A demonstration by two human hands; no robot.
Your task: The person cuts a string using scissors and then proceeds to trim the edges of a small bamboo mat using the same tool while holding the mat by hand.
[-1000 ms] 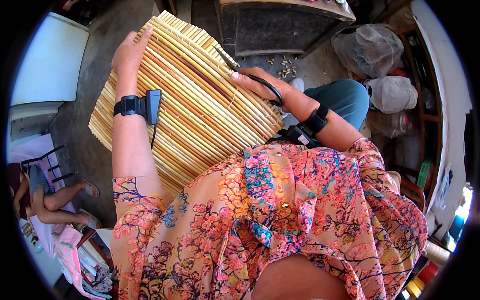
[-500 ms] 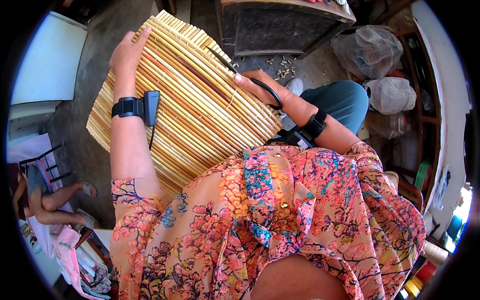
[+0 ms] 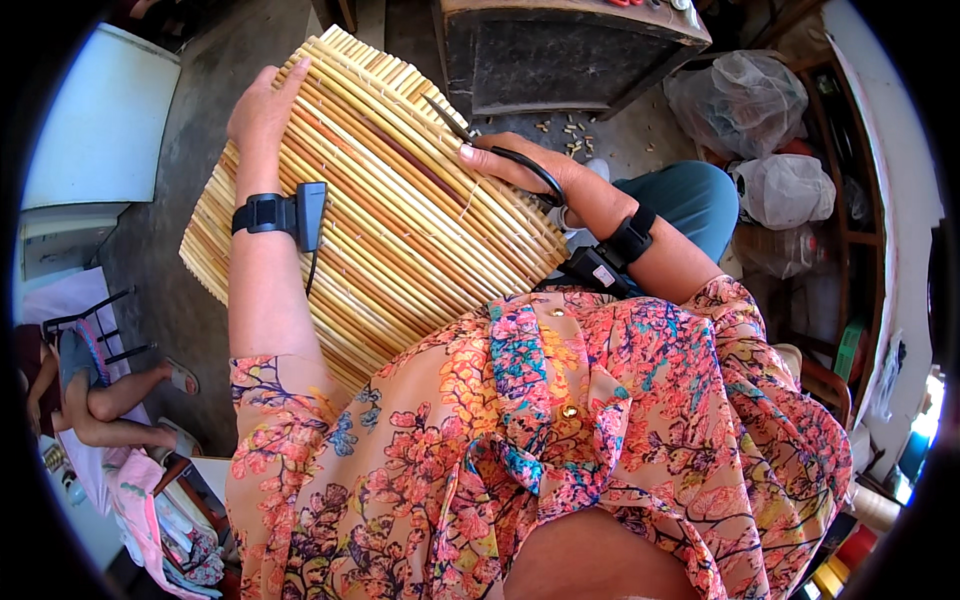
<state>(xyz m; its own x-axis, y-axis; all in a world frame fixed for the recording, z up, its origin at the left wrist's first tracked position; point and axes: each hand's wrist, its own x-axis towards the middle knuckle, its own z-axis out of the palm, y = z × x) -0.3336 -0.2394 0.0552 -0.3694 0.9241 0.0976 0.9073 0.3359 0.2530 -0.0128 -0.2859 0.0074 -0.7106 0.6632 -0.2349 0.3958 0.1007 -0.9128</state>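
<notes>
A mat of thin yellow and brown sticks point(image 3: 390, 210), tied with light thread, lies slanted across my lap. At its upper left edge, my left hand point(image 3: 262, 110) grips it, with the thumb on top and the other fingers behind. My right hand point(image 3: 520, 160) holds a pair of scissors point(image 3: 535, 170) by the black handle at the mat's right edge. The dark blade points up and left along the stick ends, and part of the scissors is hidden by the hand and the mat. Near the blade the stick ends look uneven.
Short stick offcuts point(image 3: 575, 135) lie scattered on the floor beside a dark wooden cabinet point(image 3: 540, 60). Stuffed plastic bags point(image 3: 740, 100) sit by a shelf on the right. A white cabinet point(image 3: 100, 120) stands on the left, with another person's bare legs point(image 3: 115, 405) below it.
The mat and my left hand appear slightly farther right and lower in view. The scissors stay at the mat's edge, with the right hand a little shifted. Both grips are kept.
</notes>
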